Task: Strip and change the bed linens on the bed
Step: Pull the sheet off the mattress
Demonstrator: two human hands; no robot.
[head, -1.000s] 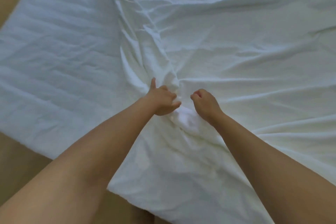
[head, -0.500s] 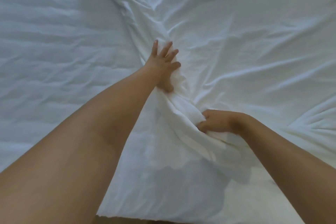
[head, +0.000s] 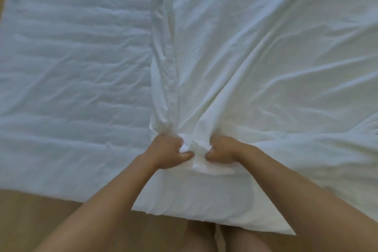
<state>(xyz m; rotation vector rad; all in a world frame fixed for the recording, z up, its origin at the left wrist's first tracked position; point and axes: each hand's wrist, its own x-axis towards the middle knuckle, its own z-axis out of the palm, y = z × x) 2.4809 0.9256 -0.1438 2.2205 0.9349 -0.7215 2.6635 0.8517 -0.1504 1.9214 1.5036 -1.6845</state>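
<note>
A white sheet [head: 266,51] covers the right part of the bed, wrinkled and bunched along its left edge into a long ridge [head: 163,57]. The bare quilted mattress [head: 71,67] shows on the left. My left hand [head: 167,152] grips the near end of that ridge, fingers curled round the cloth. My right hand [head: 223,150] grips a bunch of the sheet just beside it. Both hands are close together near the bed's front edge, and a flap of sheet [head: 204,206] hangs over that edge below them.
Tan floor [head: 41,221] runs along the bed's near edge and up the left side. My bare legs [head: 216,237] stand at the bottom centre, against the hanging sheet.
My left hand, spread flat further up the sheet half a second ago, has come back and closed on the bunched edge. Both hands now grip side by side nearer the bed's front edge.
</note>
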